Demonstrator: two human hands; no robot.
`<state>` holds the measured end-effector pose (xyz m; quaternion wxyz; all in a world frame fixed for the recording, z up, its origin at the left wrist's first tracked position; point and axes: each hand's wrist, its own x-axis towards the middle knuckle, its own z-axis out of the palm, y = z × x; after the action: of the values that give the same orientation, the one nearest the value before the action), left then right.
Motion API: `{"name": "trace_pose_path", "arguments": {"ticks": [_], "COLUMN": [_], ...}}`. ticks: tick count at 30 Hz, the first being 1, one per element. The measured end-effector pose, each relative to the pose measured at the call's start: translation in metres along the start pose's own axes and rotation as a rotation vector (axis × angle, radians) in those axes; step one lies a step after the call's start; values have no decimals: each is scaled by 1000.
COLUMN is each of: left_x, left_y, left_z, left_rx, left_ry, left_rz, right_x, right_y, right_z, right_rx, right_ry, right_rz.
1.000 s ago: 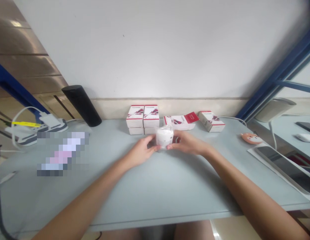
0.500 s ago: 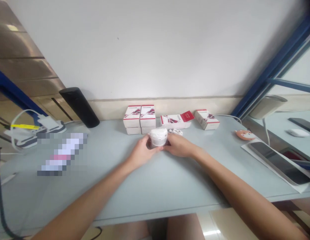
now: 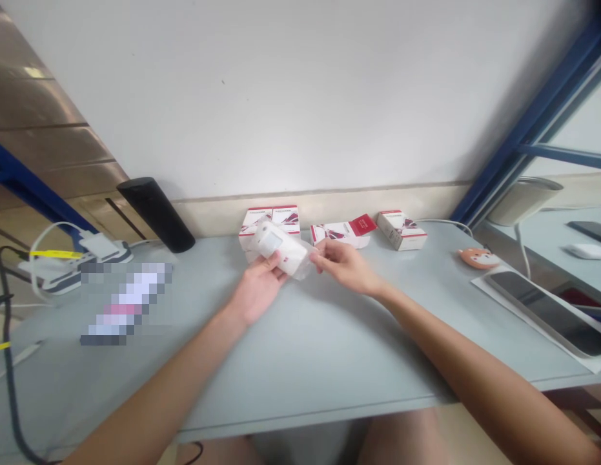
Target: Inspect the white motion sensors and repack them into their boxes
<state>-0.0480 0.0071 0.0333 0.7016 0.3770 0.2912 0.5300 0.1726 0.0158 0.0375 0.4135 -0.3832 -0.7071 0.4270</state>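
Observation:
My left hand (image 3: 254, 290) grips a small white device (image 3: 277, 248) wrapped in a clear plastic bag, held tilted above the grey table (image 3: 300, 361). My right hand (image 3: 346, 266) pinches the bag's right end with its fingertips. Just behind the hands, against the wall, stand a stack of red-and-white boxes (image 3: 285, 219), an opened box (image 3: 346, 231) with its red flap up, and one more box (image 3: 401, 229) to the right.
A black cylinder (image 3: 155, 213) leans at the back left. A power strip with white plugs and cables (image 3: 72, 258) lies at the far left. At the right are a small orange figure (image 3: 479, 258), a phone on white paper (image 3: 547, 310) and a blue metal frame (image 3: 527, 129).
Both hands lifted the white device off the table and tipped it onto its side. My left hand now cradles it from below while my right hand slid to the bag's end.

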Motion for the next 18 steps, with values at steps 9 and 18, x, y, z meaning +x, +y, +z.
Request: {"name": "trace_pose_path", "arguments": {"ticks": [9, 18], "left_x": [-6, -6], "left_y": [-9, -4], "left_z": [16, 15], "left_rx": [38, 39], "left_ry": [54, 70], "left_rz": [1, 69], "right_x": [0, 1], "right_y": [4, 11], "right_z": [9, 15], "right_rx": [273, 443], "right_ry": [153, 138], "right_rz": [123, 228]}}
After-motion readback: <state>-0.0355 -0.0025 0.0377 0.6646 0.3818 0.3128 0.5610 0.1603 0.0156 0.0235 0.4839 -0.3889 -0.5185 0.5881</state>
